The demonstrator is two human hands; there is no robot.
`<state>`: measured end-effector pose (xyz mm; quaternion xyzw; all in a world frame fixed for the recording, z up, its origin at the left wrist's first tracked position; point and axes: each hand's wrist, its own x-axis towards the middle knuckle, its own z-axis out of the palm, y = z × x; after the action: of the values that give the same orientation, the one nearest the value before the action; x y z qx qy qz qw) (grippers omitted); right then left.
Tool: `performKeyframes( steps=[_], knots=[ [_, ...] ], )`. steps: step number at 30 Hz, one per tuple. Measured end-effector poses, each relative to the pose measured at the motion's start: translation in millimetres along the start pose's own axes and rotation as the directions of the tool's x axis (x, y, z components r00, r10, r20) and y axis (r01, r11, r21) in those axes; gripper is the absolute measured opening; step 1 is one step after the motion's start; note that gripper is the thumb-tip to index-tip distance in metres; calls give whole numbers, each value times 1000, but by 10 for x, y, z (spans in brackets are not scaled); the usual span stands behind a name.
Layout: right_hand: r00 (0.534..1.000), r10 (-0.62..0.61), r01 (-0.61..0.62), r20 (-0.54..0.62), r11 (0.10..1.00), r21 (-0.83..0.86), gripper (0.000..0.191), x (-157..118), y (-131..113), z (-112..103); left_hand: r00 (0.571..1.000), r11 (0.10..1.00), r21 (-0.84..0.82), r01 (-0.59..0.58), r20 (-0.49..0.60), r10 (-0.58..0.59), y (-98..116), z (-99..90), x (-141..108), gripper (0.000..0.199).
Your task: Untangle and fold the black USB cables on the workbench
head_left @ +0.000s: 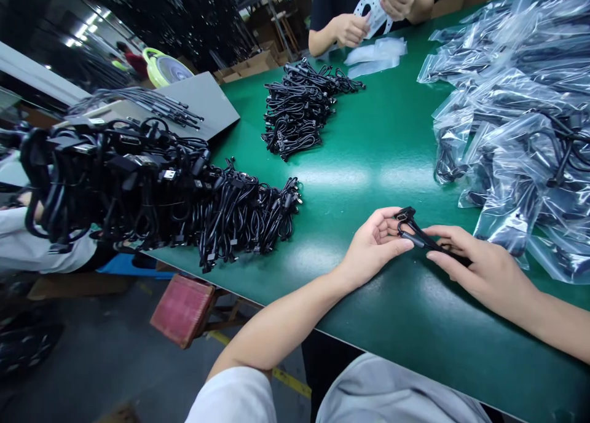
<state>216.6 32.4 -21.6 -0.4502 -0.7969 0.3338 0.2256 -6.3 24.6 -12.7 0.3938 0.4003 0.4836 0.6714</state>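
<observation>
- Head view, from the left: a long heap of black cables (249, 217) lies at the left end of the green bench (369, 134), along its near edge.
- Farther back, a smaller cable pile (299, 109) sits toward the far edge.
- At that far edge, a co-worker's hands (353, 29) hold a white perforated piece (369, 8) above flat clear bags (375, 54).
- Nearer, the person's left hand (374, 245) has thumb and fingers drawn narrow at the connector end (405, 215) of a black cable bundle (418, 235), which is held over the bench near its near edge.
- Just beside it, the right hand (483, 263) pinches the bundle's other part between thumb and fingers.
- For good handling, a light two-handed pinch seems best: support the connector, avoid sharp bends and keep the loops together.
- Bagged cables (511, 146) cover the bench's right end; keeping the bundle clear of them should prevent snagging.
</observation>
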Motion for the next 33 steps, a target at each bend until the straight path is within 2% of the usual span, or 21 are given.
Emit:
performKeyframes(
  steps=[5, 8, 11, 13, 15, 17, 20, 25, 28, 31, 33],
  knots=[
    [994, 46, -64, 97, 980, 188, 38, 59, -27, -51, 1000, 999, 27, -29, 2, 29, -14, -27, 16, 54],
    [975, 89, -166, 205, 904, 395, 40, 107, -47, -78, 999, 998, 47, -44, 23, 43, -15, -46, 22, 54],
    [940, 106, -296, 325, 728, 618, 36, 170, -77, -100, 997, 996, 56, -73, 44, 70, -7, -43, 16, 54],
    [938, 157, -341, 308, 568, 749, 32, 205, -94, -99, 997, 995, 61, -73, 32, 71, 2, -26, 2, 53],
    [936, 250, -336, 249, 419, 844, 29, 225, -102, -86, 999, 996, 92, -7, 53, 2, 10, -2, -22, 49],
    [924, 314, -323, 219, 334, 885, 27, 230, -101, -67, 985, 980, 179, 90, 132, -114, 15, 23, -52, 45],
    [926, 320, -308, 202, 329, 893, 24, 226, -92, -40, 947, 923, 359, 141, 224, -231, 14, 52, -100, 42],
    [937, 307, -283, 166, 386, 878, 17, 229, -80, -15, 924, 835, 541, 102, 259, -281, 16, 96, -147, 37],
    [937, 306, -281, 168, 378, 882, 18, 223, -88, -13, 913, 699, 714, -38, 309, -266, 4, 140, -161, 34],
    [947, 280, -261, 154, 398, 880, 16, 208, -111, -16, 928, 515, 831, -210, 335, -162, -46, 175, -173, 31],
    [953, 264, -255, 150, 426, 868, 16, 198, -126, -18, 930, 445, 853, -271, 352, -109, -93, 180, -179, 30]
  ],
)
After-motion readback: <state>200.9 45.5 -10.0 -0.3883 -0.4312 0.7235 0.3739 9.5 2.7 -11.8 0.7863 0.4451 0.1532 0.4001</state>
